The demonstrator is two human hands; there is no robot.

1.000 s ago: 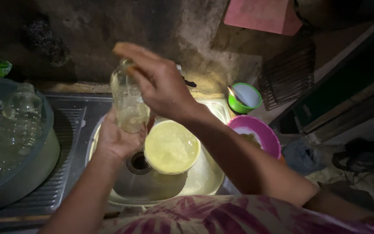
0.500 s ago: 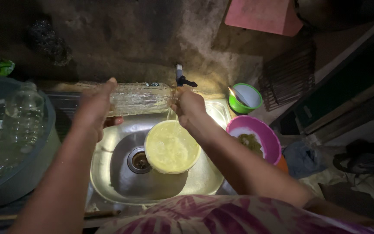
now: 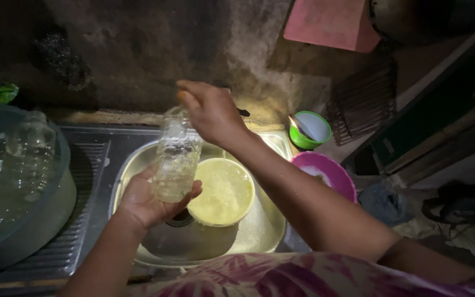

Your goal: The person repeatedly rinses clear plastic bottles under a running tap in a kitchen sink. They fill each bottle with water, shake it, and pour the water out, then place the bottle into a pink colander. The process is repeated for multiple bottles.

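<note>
A clear plastic bottle is held upright over the steel sink, long axis near vertical, mouth up and tilted slightly away. The base is cupped by the left hand, fingers wrapped around it. The mouth is covered by the right hand, fingers curled over it. A yellow bowl is seen just beside the bottle, in the basin.

Sink: yellow bowl blocks centre; free at 6 o'clock. Big tub blocks 9 o'clock, pink bowl 3 o'clock.
</note>
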